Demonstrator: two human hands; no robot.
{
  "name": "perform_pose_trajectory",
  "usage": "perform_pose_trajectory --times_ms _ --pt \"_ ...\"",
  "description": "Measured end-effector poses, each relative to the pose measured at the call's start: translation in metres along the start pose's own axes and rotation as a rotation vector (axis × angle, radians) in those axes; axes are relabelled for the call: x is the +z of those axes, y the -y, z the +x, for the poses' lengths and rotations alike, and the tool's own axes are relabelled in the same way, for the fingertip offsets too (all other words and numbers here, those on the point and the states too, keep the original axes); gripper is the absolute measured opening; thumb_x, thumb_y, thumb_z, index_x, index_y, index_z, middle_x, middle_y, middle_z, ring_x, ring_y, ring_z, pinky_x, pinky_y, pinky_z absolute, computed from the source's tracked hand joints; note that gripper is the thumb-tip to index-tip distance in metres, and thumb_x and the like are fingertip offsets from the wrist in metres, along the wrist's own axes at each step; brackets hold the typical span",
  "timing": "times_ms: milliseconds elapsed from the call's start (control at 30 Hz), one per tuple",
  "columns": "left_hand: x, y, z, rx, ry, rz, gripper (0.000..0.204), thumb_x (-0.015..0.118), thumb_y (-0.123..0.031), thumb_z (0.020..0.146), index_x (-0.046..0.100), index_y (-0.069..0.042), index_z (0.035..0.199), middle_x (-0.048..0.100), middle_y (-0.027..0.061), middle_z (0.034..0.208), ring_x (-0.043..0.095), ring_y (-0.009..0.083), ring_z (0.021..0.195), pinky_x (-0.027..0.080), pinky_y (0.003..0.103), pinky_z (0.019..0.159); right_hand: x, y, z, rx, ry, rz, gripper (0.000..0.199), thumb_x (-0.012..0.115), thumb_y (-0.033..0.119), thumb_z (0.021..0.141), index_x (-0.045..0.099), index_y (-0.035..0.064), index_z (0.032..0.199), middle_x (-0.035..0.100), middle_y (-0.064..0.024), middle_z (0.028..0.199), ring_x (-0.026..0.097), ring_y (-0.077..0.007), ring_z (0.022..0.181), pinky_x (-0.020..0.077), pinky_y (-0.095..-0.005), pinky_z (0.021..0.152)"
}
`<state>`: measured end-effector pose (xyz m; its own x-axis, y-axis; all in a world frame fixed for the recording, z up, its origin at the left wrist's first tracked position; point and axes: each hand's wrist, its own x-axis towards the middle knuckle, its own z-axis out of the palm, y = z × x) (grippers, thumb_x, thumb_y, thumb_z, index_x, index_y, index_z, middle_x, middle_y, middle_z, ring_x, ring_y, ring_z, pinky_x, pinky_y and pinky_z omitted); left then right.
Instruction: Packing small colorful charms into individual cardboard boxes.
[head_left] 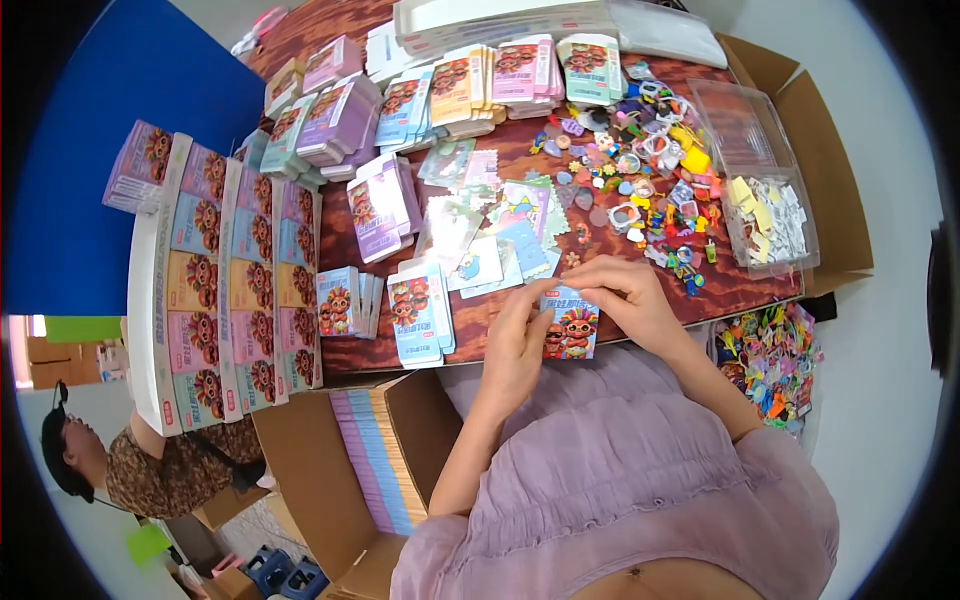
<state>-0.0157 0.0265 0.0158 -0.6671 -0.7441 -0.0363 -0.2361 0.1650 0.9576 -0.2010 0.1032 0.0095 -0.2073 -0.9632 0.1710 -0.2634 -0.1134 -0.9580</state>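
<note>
My left hand and my right hand hold a small blue cartoon-printed packet between them at the near edge of the brown table. The left fingers pinch the packet's left top edge; the right fingers close over its top right corner. Just beyond the hands lie loose sticker sheets and a scatter of small colourful plastic charms. A short stack of blue packets stands to the left of my left hand.
Display boxes filled with packets line the left side. Packet stacks fill the far table. A clear bin of small pieces sits at right. An open carton of flat packets stands below the table. Another person sits at lower left.
</note>
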Motion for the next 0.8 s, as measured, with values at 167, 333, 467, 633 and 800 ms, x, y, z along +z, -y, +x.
perform_pose_trajectory --times_ms 167,333,467,633,800 --pt "-0.078 0.011 -0.005 -0.097 -0.402 0.088 0.041 0.046 -0.008 0.101 0.050 -0.005 0.141 0.063 0.0078 0.111 0.059 0.0087 0.074 0.050 0.026 0.064 0.012 0.005 0.011 0.372 -0.101 0.358 0.027 0.057 0.008 0.096 0.066 -0.0018 0.118 0.069 -0.0095 0.114 0.066 -0.0134 0.096 0.0515 -0.0253 0.080" --pt "-0.183 0.008 0.004 0.066 -0.713 0.522 0.035 0.044 -0.007 0.103 0.054 -0.002 0.136 0.068 0.0127 0.112 0.062 0.0136 0.080 0.051 0.029 0.073 0.050 -0.009 0.039 0.047 0.127 -0.192 0.019 0.060 0.014 0.093 0.068 0.0000 0.104 0.070 -0.0121 0.100 0.066 -0.0243 0.093 0.0509 -0.0345 0.082" --pt "-0.201 0.032 0.009 -0.177 -0.554 1.001 0.036 0.050 -0.016 0.101 0.056 0.000 0.132 0.062 0.0223 0.124 0.058 0.0400 0.113 0.046 0.044 0.095 0.118 -0.008 0.068 -0.166 0.304 -0.406 0.032 0.070 0.019 0.083 0.064 0.0009 0.109 0.065 -0.0128 0.103 0.056 -0.0315 0.106 0.0459 -0.0400 0.088" --pt "-0.175 0.039 0.004 -0.258 -0.482 1.062 0.095 0.076 -0.035 0.079 0.023 -0.007 0.153 0.039 0.0288 0.146 0.048 0.0463 0.123 0.041 0.049 0.102 0.177 -0.015 0.090 -0.381 0.194 -0.823 0.044 0.071 0.018 0.077 0.058 0.0000 0.114 0.061 -0.0139 0.107 0.053 -0.0299 0.108 0.0445 -0.0399 0.086" --pt "-0.170 0.028 -0.005 -0.155 -0.530 1.144 0.093 0.078 -0.025 0.079 0.025 -0.002 0.152 0.041 0.0290 0.144 0.046 0.0448 0.127 0.039 0.049 0.104 0.182 -0.013 0.097 -0.354 0.302 -0.876 0.057 0.078 0.014 0.068 0.054 0.0010 0.119 0.056 -0.0130 0.107 0.052 -0.0304 0.105 0.0439 -0.0407 0.086"
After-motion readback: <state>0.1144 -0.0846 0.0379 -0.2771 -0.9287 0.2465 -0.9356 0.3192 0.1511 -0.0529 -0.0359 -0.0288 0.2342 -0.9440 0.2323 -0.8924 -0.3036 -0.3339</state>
